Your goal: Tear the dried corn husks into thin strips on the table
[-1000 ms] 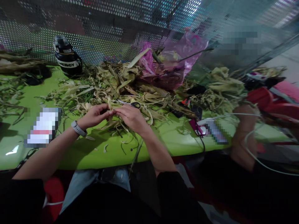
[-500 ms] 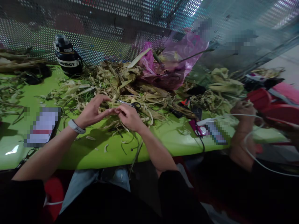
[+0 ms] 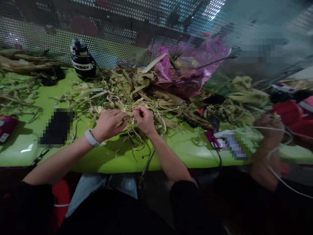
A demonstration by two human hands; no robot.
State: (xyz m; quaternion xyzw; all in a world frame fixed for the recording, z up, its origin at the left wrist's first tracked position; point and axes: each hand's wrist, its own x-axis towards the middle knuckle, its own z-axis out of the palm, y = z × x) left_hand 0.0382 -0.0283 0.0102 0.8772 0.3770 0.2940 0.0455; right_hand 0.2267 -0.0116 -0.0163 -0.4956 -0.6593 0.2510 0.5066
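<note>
My left hand [image 3: 110,124], with a pale band on its wrist, is closed with bent fingers at the front of a heap of dry corn husks [image 3: 127,81]. My right hand [image 3: 144,120] pinches thumb against forefinger just beside it. Between the fingertips of both hands runs a pale strip of corn husk [image 3: 129,112]; its ends are hidden by the fingers. Loose strips and shreds hang below the hands onto the green table [image 3: 97,161].
A black bottle [image 3: 83,62] stands behind on the left, a dark phone [image 3: 56,127] before it. A pink plastic bag [image 3: 181,78] rests against the perforated metal panel [image 3: 117,36]. At right are another person's hand [image 3: 269,125], a white cable [image 3: 271,166] and a second phone [image 3: 234,147].
My left hand's spread fingers have closed in toward my right hand. The scissors behind my right hand are now covered. The left phone's screen has gone dark, and the view has shifted left.
</note>
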